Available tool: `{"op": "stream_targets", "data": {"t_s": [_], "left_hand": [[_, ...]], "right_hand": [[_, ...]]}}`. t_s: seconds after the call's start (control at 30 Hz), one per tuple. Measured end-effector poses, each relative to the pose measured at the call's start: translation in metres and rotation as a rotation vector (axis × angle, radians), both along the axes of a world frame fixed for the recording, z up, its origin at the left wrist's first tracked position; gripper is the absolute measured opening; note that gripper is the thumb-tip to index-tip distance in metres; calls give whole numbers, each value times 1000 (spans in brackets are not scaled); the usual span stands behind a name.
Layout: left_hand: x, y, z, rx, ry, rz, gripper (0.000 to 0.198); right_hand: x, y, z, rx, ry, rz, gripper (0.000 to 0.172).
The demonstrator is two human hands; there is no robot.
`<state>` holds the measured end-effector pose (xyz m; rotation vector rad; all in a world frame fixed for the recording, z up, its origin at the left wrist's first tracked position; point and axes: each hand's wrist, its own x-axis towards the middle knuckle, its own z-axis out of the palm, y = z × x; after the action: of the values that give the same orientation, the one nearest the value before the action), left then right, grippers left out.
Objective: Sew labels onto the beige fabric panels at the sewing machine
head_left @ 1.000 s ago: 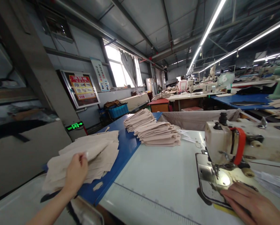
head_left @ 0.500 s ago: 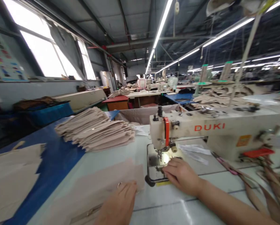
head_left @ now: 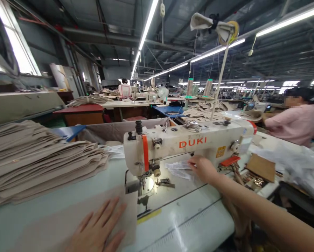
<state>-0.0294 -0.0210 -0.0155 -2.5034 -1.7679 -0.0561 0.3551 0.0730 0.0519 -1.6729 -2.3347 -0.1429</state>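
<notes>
And here on the near left, the left hand (head_left: 101,224) lies flat, palm down, fingers spread wide over a single piece of beige cloth (head_left: 54,217)! That cloth lies on the pale tabletop (head_left: 190,217), its right edge just beside the plate of the sewing machine (head_left: 167,143), where a light shines below the needle. Over on the right, the right hand (head_left: 202,168) is in under the machine's arm, thumb and fingers drawn narrow, right at the end of the white strips (head_left: 180,173); whether they pinch one, I cannot tell. A small metal piece (head_left: 166,182) sits left of those strips, near the needle.

Look far left of the machine: a thick stack of beige cloth (head_left: 46,164), layers fanned out! Two spools of thread (head_left: 199,87) stand beyond the machine, and to the right there's an open brown box (head_left: 260,168), crumpled clear plastic (head_left: 298,175) beside it. At far right, a co-worker in a pink top (head_left: 295,120) sits at another table.
</notes>
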Motion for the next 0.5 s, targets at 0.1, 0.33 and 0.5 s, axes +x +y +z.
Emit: {"op": "stream_targets", "data": {"t_s": [0.1, 0.33, 0.5], "left_hand": [[15, 2, 0, 7, 16, 117, 56], [13, 10, -11, 81, -87, 85, 54], [8, 12, -25, 194, -62, 39, 52]], "right_hand": [[-1, 7, -4, -72, -36, -24, 12], [-3, 9, -7, -142, 20, -70, 17], [-1, 13, -6, -154, 141, -118, 19]]}}
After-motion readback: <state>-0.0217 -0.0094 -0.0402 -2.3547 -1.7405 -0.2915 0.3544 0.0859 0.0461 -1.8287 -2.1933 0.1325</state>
